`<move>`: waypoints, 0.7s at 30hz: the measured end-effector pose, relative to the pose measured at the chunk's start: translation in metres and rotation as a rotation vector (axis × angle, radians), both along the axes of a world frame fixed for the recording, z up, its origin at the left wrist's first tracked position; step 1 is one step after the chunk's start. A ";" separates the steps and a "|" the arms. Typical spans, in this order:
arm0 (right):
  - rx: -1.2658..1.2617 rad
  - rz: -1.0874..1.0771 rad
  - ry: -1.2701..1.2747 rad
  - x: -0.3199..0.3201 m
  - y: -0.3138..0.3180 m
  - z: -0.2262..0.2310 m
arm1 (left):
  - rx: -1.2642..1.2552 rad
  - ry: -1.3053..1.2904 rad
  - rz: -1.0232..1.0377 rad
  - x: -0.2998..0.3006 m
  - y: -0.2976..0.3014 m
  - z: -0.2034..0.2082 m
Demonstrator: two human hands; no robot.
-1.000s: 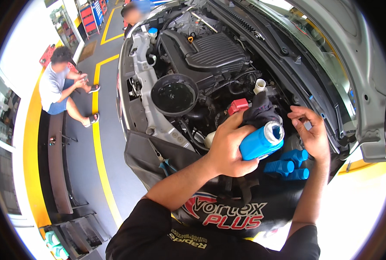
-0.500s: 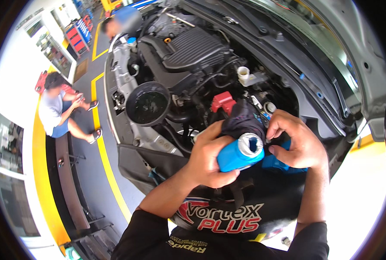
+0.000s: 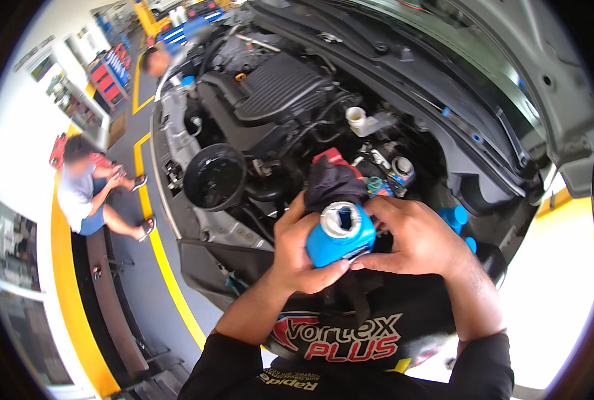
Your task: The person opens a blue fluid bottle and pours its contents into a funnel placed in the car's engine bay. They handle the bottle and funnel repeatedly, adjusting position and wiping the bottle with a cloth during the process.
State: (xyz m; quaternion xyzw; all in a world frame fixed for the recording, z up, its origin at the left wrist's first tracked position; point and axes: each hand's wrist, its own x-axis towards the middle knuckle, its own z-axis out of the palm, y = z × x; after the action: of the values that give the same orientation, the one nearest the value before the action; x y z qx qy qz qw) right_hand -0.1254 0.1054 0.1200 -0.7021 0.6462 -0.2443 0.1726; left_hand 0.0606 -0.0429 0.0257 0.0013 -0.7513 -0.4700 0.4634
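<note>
A blue plastic bottle (image 3: pixel 324 250) is between my hands, its white neck uncapped and turned up toward me. My left hand (image 3: pixel 289 243) wraps round its left side, thumb along the lower front. On the other side, my right hand (image 3: pixel 414 237) closes on the bottle, with fingers at the neck side and thumb near the base. A crumpled dark cloth (image 3: pixel 335 181) sits right behind the bottle, against my left fingers. Whether that hand grips the cloth too is hidden. Farther off, a black funnel (image 3: pixel 240 189) stands in the engine bay with dark liquid inside.
An uncapped white reservoir neck (image 3: pixel 356 118) rises beyond my hands, near a red cover (image 3: pixel 329 157). More blue bottles (image 3: pixel 454 217) are to the right. The ribbed engine cover (image 3: pixel 280 87) lies ahead. One person (image 3: pixel 84 193) sits at left; another (image 3: pixel 160 61) is at the far front.
My right hand has moved left from beside the bottle and taken hold of it. The bottle has shifted slightly left in view, and the whole view has turned a little.
</note>
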 end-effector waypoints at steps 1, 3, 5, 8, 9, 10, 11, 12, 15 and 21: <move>-0.020 -0.003 -0.006 0.001 -0.001 -0.004 | -0.049 0.006 0.031 0.000 0.001 0.003; -0.020 -0.013 -0.024 0.000 -0.002 -0.010 | -0.052 0.026 0.003 -0.003 0.000 0.002; -0.002 -0.009 -0.023 0.001 -0.005 -0.010 | -0.071 0.027 -0.001 -0.002 -0.002 -0.003; 0.008 0.000 0.006 -0.003 -0.005 -0.012 | -0.074 -0.006 0.011 -0.001 0.002 -0.004; 0.010 0.006 0.013 -0.004 -0.005 -0.015 | -0.078 -0.021 0.014 -0.001 0.003 -0.004; 0.000 -0.003 -0.011 -0.003 -0.006 -0.016 | -0.098 -0.027 0.028 -0.001 0.003 -0.005; 0.003 0.002 0.004 -0.005 -0.006 -0.016 | -0.101 -0.028 0.025 -0.003 0.003 -0.005; 0.005 0.010 0.016 -0.006 -0.006 -0.016 | -0.104 -0.031 0.024 -0.003 0.003 -0.006; 0.034 0.008 0.026 -0.004 -0.007 -0.013 | -0.118 -0.031 0.039 -0.004 0.004 -0.009; 0.039 0.018 0.020 -0.003 -0.007 -0.016 | -0.144 -0.060 0.066 -0.002 0.003 -0.011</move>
State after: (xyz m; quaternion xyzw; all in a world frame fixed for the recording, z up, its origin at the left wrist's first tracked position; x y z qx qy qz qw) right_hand -0.1285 0.0979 0.1036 -0.7069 0.6460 -0.2230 0.1820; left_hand 0.0588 -0.0400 0.0150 0.0070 -0.7962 -0.3989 0.4549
